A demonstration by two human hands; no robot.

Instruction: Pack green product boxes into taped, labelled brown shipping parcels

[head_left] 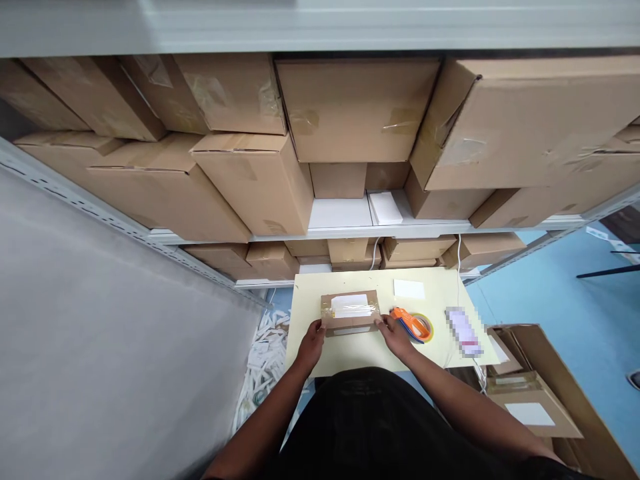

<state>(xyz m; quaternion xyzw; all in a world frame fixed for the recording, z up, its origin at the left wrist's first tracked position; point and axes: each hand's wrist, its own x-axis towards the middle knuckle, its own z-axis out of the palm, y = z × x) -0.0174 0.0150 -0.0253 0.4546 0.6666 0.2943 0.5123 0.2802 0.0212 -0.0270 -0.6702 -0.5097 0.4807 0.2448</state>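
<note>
A small cardboard box (345,323) lies on the pale yellow table (310,358), with a white label (349,306) under clear tape on its top. My left hand (313,341) grips its left end, and my right hand (395,334) grips its right end near the front corner. Close beyond my right hand lies an orange tape dispenser (409,323) with a roll of yellowish tape (427,328). Behind it is a white sheet of paper (409,289). A phone (463,331), blurred out, rests at the table's right side with a cable.
Metal shelves (280,233) packed with cardboard boxes (357,110) rise behind the table. A white stack (385,208) sits on the middle shelf. Paper scraps (265,353) cover the floor at left, beside a grey wall (125,347). A large open carton (565,380) holding packages stands at right.
</note>
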